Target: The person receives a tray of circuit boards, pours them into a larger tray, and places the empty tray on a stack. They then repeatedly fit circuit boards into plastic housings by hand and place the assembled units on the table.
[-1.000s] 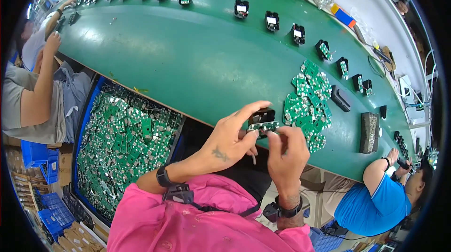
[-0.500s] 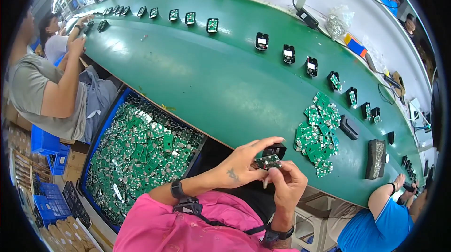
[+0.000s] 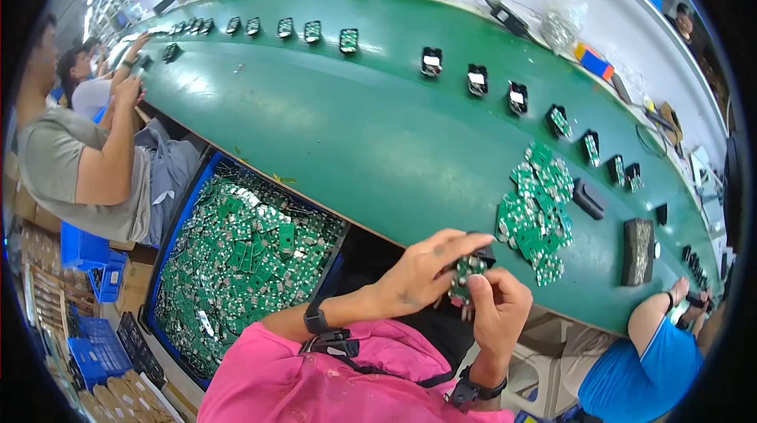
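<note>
The small green circuit board was up in front of the person's chest, near the edge of the green workbench, close against a black plastic housing and tilted. The left hand was closed around the housing, its index finger stretched along the top; the thumb was hard to make out. The right hand pinched the board, thumb pressed on its near face and the other fingers curled behind. The board looked light and stiff, likely to crack or lose a soldered part if bent, so its bare edges seemed the best hold, clear of the raised components. The housing looked light and rigid too, perhaps rather slick, and its outer side walls offered the surest grip. Loose circuit boards lay heaped on the bench just beyond the hands.
</note>
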Demonstrator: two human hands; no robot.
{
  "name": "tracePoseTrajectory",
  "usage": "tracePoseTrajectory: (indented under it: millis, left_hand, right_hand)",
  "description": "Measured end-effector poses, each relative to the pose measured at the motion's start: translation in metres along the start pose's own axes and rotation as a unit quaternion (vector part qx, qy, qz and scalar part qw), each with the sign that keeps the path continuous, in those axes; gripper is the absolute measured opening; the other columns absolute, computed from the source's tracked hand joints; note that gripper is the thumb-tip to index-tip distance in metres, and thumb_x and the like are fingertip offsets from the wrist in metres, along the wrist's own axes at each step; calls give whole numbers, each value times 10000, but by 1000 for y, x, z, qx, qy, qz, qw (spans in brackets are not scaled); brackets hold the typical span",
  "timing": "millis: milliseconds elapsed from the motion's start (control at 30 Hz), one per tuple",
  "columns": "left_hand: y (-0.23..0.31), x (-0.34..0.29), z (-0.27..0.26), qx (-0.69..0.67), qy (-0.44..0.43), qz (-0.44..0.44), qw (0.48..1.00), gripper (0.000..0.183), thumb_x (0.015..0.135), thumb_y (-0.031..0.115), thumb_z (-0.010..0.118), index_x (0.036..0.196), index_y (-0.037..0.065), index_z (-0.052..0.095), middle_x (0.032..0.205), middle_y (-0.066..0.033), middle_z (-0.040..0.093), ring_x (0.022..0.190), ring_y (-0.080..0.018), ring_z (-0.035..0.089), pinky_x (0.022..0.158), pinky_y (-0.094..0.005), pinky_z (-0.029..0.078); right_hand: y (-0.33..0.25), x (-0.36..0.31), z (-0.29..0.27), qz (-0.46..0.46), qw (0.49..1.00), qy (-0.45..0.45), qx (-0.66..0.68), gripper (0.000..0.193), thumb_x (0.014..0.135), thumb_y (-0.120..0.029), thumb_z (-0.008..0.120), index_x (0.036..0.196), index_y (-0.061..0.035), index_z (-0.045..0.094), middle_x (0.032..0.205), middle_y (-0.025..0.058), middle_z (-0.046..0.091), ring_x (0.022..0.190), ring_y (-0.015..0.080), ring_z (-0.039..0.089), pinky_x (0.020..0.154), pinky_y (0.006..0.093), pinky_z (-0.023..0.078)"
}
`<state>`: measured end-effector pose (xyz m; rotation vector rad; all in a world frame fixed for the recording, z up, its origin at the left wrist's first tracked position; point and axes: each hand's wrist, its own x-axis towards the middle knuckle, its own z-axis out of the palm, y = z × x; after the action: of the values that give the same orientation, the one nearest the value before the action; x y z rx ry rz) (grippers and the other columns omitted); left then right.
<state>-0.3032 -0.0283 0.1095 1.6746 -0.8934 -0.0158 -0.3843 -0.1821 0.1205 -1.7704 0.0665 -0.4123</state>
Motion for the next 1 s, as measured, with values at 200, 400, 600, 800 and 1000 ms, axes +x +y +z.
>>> tracePoseTrajectory:
  millis: [200,400,600,800,1000]
  left_hand:
    - [10,1,-3,25,23,-5,999,586,861,-88,516,1426,64,501,1241,-193,589,1001,-288,651,860,-318,520]
    - [15,2,-8,32,-11,-6,999,628,854,-104,467,1453,78,428,1241,-233,566,1075,-436,580,944,-435,485]
    - [15,2,-10,13,-20,-37,999,567,890,-71,495,1438,67,454,1225,-193,597,939,-304,639,818,-360,528]
    - [23,6,-11,-198,-20,-229,953,501,954,-20,492,1448,55,447,1211,-114,619,764,-105,675,628,-234,564]
    - [22,6,-13,-130,-37,-183,974,511,950,-29,476,1453,56,437,1188,-94,632,756,-105,678,613,-231,558]
  right_hand:
    - [-15,8,3,18,998,24,-49,146,892,-62,721,816,45,658,644,64,604,515,92,542,483,255,393]
    - [-12,11,0,71,997,23,-12,179,900,-111,735,826,39,673,642,56,616,526,86,551,487,253,406]
    - [-9,14,0,56,998,19,-28,189,902,-125,739,834,38,672,651,56,619,549,80,555,495,255,413]
    - [9,18,-1,-21,1000,2,9,200,942,-131,713,827,17,642,654,-20,592,567,30,519,493,197,383]
    - [5,19,1,32,999,11,-2,197,940,-131,716,837,25,653,654,-12,607,565,31,538,489,195,399]
